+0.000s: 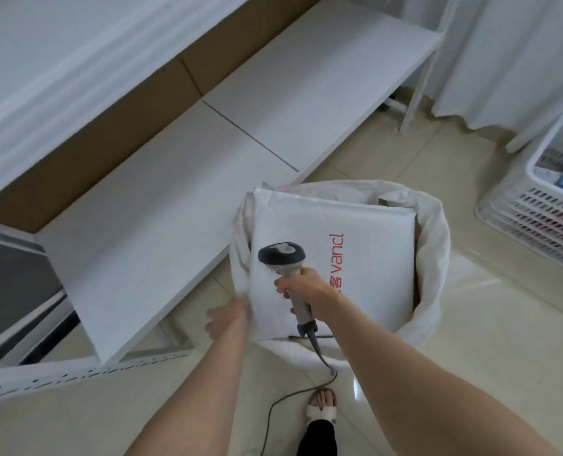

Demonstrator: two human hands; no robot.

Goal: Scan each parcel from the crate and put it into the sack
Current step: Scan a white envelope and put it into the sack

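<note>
A large white parcel [365, 245] with red "vancl" lettering lies in the open mouth of the white woven sack [434, 258] on the floor. My left hand [227, 320] grips the parcel's near left corner, at the sack's rim. My right hand [306, 287] holds a grey barcode scanner [285, 258] by its handle, its dark head over the parcel. The scanner's cable [293, 396] trails down to the floor. A white slatted crate [536, 205] stands at the right edge with a blue item inside.
A low white shelf board [161, 205] of a rack runs diagonally at left, close to the sack. White curtains [504, 60] hang at the back right. My sandalled foot [321, 409] is on the beige tiled floor below the sack.
</note>
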